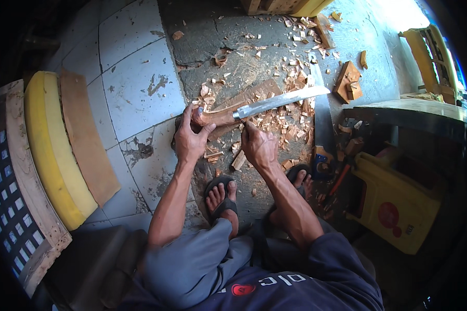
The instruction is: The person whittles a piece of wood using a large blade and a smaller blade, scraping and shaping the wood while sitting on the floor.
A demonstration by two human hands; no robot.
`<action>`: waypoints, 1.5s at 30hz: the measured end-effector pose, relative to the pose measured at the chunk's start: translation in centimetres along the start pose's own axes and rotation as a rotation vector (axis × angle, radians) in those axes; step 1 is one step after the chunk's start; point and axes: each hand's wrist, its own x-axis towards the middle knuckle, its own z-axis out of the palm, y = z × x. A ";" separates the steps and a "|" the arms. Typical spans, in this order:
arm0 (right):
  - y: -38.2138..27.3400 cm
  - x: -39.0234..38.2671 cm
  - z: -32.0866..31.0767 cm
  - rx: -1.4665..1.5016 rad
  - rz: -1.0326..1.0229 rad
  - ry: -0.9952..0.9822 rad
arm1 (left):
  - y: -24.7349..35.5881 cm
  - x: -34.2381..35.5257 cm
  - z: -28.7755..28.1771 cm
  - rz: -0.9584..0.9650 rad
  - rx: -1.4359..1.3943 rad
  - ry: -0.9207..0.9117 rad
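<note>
A machete [283, 101] with a broad pale blade, a metal collar and a curved brown wooden handle [220, 118] lies across in front of me, its tip toward the right. My left hand [191, 139] is closed round the hooked end of the handle, thumb on the near side. My right hand [259, 145] is curled into a pinch just below the collar, its fingertips at the handle's near edge. Whatever those fingers hold, if anything, is too small to make out. A flat wooden board [262, 90] shows beneath and beyond the machete, among wood chips [290, 122].
A hand saw [324, 119] lies right of the chips, near a tool with an orange-red handle [340, 181]. A yellow plastic stool [394, 199] lies at the right, and a cut wooden block [349, 83] beyond. Leftward stand a brown board [85, 135], a yellow piece [57, 150] and a dark lattice crate [13, 207].
</note>
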 end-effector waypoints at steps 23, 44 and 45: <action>0.4 -0.2 0.0 -0.053 -0.057 0.056 | 0.5 0.4 -0.6 -0.060 -0.032 -0.038; -3.6 -2.2 6.0 1.139 0.505 0.082 | -0.1 -8.3 2.7 0.060 -0.010 -0.052; -1.7 -2.6 6.2 1.160 0.475 0.010 | -0.1 -8.6 2.7 0.130 -0.021 -0.113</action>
